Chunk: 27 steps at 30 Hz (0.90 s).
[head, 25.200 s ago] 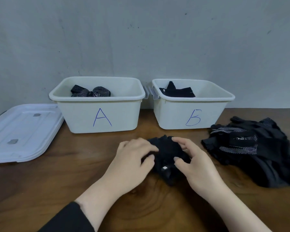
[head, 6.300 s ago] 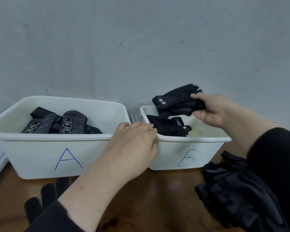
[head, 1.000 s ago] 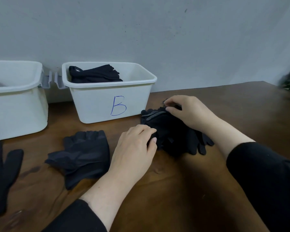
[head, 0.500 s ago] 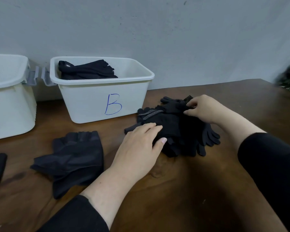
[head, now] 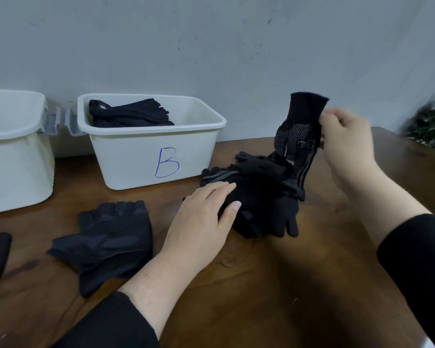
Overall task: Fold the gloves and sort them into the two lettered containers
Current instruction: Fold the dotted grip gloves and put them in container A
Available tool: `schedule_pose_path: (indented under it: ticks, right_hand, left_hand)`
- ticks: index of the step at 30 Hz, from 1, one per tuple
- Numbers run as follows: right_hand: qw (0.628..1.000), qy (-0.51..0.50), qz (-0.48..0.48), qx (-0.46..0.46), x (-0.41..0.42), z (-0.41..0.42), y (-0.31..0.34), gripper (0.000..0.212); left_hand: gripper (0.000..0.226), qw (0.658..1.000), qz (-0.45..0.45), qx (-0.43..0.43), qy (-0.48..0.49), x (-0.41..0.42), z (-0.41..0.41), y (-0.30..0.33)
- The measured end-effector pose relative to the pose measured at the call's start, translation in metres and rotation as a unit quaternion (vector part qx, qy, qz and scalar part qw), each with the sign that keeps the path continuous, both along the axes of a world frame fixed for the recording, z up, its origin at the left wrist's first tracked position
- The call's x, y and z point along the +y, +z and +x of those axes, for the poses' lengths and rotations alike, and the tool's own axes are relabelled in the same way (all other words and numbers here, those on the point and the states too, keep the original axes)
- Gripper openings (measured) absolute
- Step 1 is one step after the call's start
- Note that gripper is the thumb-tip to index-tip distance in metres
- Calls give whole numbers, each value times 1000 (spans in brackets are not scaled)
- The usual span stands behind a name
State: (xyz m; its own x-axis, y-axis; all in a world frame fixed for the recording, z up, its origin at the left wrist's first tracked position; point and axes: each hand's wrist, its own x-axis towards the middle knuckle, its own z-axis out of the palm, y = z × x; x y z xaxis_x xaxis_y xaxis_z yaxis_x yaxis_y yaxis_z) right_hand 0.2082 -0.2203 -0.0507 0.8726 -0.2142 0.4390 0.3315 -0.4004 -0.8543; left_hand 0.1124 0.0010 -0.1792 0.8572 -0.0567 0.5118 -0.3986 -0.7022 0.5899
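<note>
Right hand (head: 347, 144) lifting a dotted glove (head: 298, 136) off the pile (head: 259, 197).
I see its fingers pinching the glove near the cuff, toe end trailing in the pile; my left hand (head: 204, 214) lies flat, fingers straight, on the pile, right of bin B (head: 151, 151), which holds folded gloves (head: 128, 114).

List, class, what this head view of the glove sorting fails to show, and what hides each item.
- Left white plastic container: cut by the left edge; letter and contents unseen.
- Black folded gloves in the white plastic container marked B: count hidden by its wall.
- Black glove pile: partly covered by the left hand.
- Black dotted knit glove in the right hand: logo too blurred to read.
</note>
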Motion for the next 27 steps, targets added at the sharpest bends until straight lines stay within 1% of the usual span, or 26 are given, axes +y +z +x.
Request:
schedule_pose_path:
  ticks: [2, 3, 4, 6, 8, 9, 10, 11, 12, 13, 15, 18, 19, 20, 23, 24, 27]
  right_hand:
    - [995, 46, 91, 10, 8, -18, 16, 28]
    - [984, 94, 145, 35, 14, -28, 21, 32]
    - [971, 146, 178, 69, 21, -37, 23, 30]
    - [949, 202, 198, 139, 36, -55, 22, 26]
    - [940, 218, 192, 178, 52, -71, 15, 27]
    - [936, 226, 188, 192, 61, -78, 10, 20]
    - [928, 244, 190, 206, 71, -84, 3, 10]
    - [918, 264, 195, 221, 80, -89, -4, 9]
    - [909, 282, 199, 232, 90, -95, -14, 15]
    - [904, 290, 202, 240, 101, -102, -21, 26]
    - [889, 316, 214, 252, 128, -119, -33, 33]
    - [841, 383, 262, 279, 164, -145, -43, 48]
    - [826, 403, 271, 287, 176, -153, -45, 49]
    - [825, 412, 262, 283, 189, -158, -51, 45]
    - [877, 371, 180, 245, 220, -171, -65, 21]
    - [886, 356, 171, 243, 228, -174, -70, 16]
    - [883, 349, 174, 262, 239, -178, -79, 14]
  left_hand:
    - [46, 999, -47, -24, 1, 1, -3, 2]
    - [45, 996, -82, -28, -2, 2, -6, 4]
    - [44, 991, -127, -30, -7, 3, -9, 6]
    - [41, 972, -231, -28, -20, 5, -19, 15]
    - [44, 946, -323, 5, -34, 12, -30, 27]
    - [44, 935, -352, 25, -35, 16, -35, 32]
    - [38, 928, -369, 42, -30, 22, -41, 36]
    - [27, 924, -379, 52, -19, 28, -48, 39]
    - [17, 918, -391, 60, -9, 34, -56, 41]
    - [13, 914, -399, 67, 1, 42, -64, 41]
    - [16, 920, -384, 72, 32, 63, -84, 38]
    - [16, 939, -330, 56, 76, 105, -113, 36]
    - [14, 942, -317, 54, 93, 119, -121, 36]
    - [14, 945, -302, 54, 111, 134, -130, 36]
    - [14, 953, -251, 65, 156, 169, -151, 31]
    - [14, 955, -235, 66, 167, 180, -158, 29]
    - [12, 953, -221, 38, 206, 211, -177, 22]
